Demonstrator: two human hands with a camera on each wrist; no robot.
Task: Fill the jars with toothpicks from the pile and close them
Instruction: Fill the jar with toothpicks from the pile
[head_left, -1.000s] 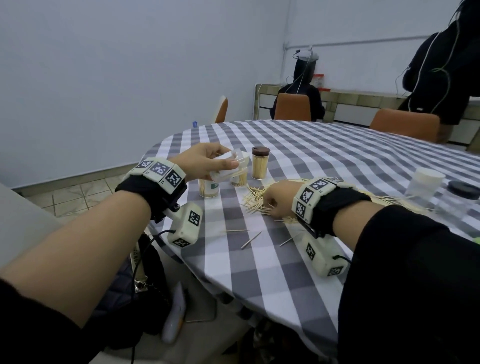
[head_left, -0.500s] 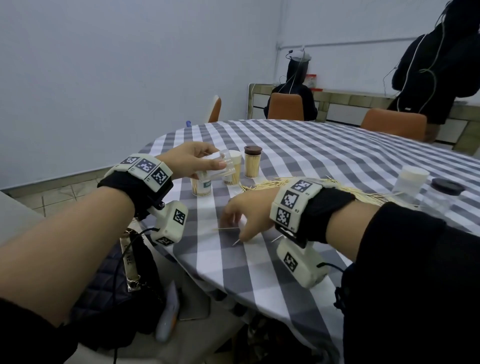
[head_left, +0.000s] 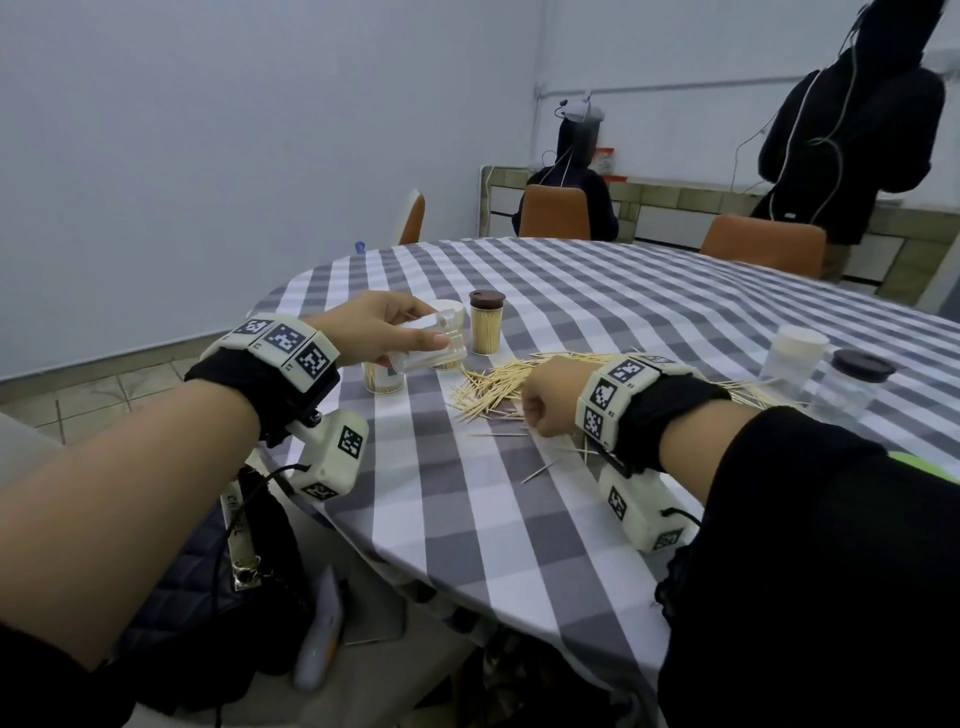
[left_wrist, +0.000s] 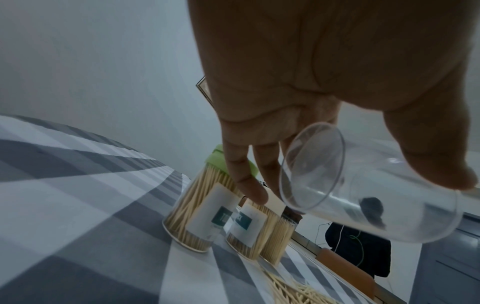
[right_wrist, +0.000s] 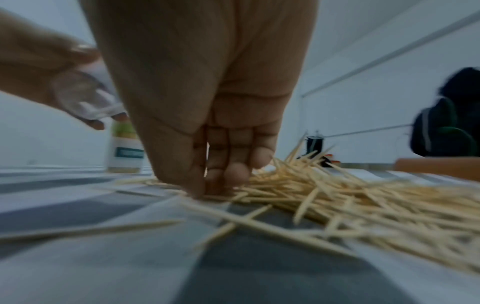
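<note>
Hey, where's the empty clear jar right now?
The empty clear jar is off the table, tilted in the left hand, above the filled jars at the table's left edge, left of the toothpick pile.

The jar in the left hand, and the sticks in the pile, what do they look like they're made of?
The empty jar held by the left hand looks like clear, glossy plastic: the room shows straight through its thin wall, though glass cannot be ruled out. The toothpicks under the right hand look like pale, matte wood or bamboo: thin, pointed, straw-coloured sticks with no shine.
</note>
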